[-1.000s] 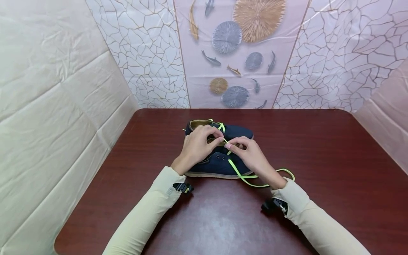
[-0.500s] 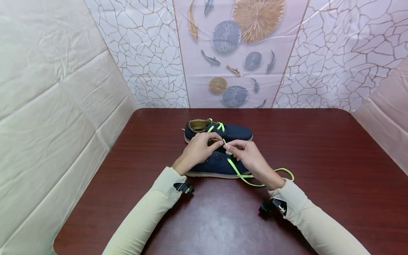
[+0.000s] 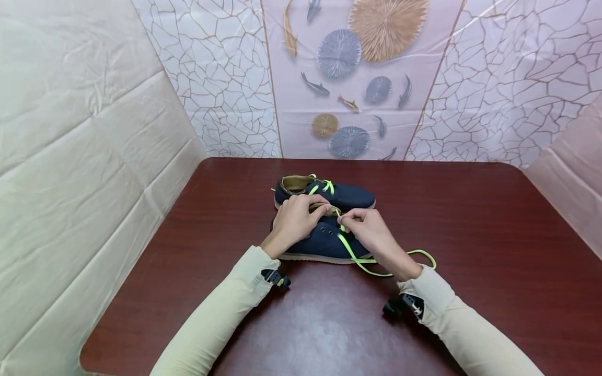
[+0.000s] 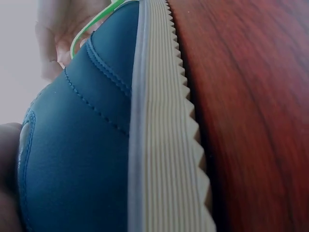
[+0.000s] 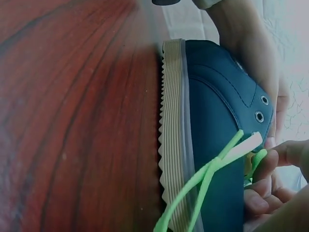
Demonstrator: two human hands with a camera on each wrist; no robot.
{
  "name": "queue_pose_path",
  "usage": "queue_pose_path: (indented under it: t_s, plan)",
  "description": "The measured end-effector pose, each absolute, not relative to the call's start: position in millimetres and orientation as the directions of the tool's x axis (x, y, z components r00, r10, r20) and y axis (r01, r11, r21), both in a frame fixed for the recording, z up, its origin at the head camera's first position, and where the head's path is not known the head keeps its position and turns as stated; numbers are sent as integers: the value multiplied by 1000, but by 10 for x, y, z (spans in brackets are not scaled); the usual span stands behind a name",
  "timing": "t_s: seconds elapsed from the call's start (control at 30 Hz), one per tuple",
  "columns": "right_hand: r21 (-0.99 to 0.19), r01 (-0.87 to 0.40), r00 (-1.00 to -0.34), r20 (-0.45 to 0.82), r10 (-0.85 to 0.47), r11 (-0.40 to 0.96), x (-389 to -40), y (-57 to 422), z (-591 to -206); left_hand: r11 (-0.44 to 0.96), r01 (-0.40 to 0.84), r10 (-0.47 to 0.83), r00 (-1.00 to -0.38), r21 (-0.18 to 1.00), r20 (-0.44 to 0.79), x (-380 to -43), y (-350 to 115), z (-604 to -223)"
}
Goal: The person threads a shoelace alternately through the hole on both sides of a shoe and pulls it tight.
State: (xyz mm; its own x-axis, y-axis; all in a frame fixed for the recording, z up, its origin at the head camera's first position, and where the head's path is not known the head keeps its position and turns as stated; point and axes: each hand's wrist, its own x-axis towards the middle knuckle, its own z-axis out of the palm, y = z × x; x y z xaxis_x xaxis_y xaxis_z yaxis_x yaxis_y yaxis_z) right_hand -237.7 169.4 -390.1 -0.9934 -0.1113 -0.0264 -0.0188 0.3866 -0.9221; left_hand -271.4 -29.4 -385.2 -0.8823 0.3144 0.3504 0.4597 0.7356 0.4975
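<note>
A navy shoe (image 3: 324, 248) with a pale ridged sole stands on the table, toe to the right. My left hand (image 3: 296, 219) reaches over its heel end, and the thumb and forefinger pinch the tan tongue (image 3: 335, 210) near its upper edge. Beside it, my right hand (image 3: 371, 232) pinches a neon-green shoelace (image 5: 259, 159) at the shoe's opening. Another stretch of lace (image 3: 347, 245) comes out of an eyelet on the near side and loops onto the table under my right wrist. Bare metal eyelets (image 5: 259, 116) show in the right wrist view.
Right behind stands a second navy shoe (image 3: 352, 196), laced in the same green. The dark red wooden table (image 3: 470, 235) carries both shoes. Cloth-like walls surround it, with a patterned panel (image 3: 348, 141) at the back. Each wrist wears a black strap-on camera.
The hands have drawn slightly apart. My right hand has moved a little lower with the lace, and my left fingers have come down from the lace to the tongue.
</note>
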Motion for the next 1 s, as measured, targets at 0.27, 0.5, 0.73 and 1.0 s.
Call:
queue_pose_path:
  t_s: [0.27, 0.5, 0.73, 1.0]
  plan:
    - [-905, -16, -993, -35, -112, 425, -2378, 1679, -3932, 734, 478, 317, -870, 482, 379, -2721, -289, -3912]
    - [-915, -31, -997, -2, -82, 403, -2401, 1630, -3963, 715, 505, 337, -855, 483, 395, -2736, -308, -3872]
    - [-908, -40, -998, 20, -54, 417, -2375, 1613, -4024, 704, 512, 357, -854, 491, 379, -2729, -312, -3877]
    - [-889, -65, -997, 34, -75, 453, -2386, 1613, -4010, 705, 515, 353, -851, 487, 390, -2728, -311, -3867]
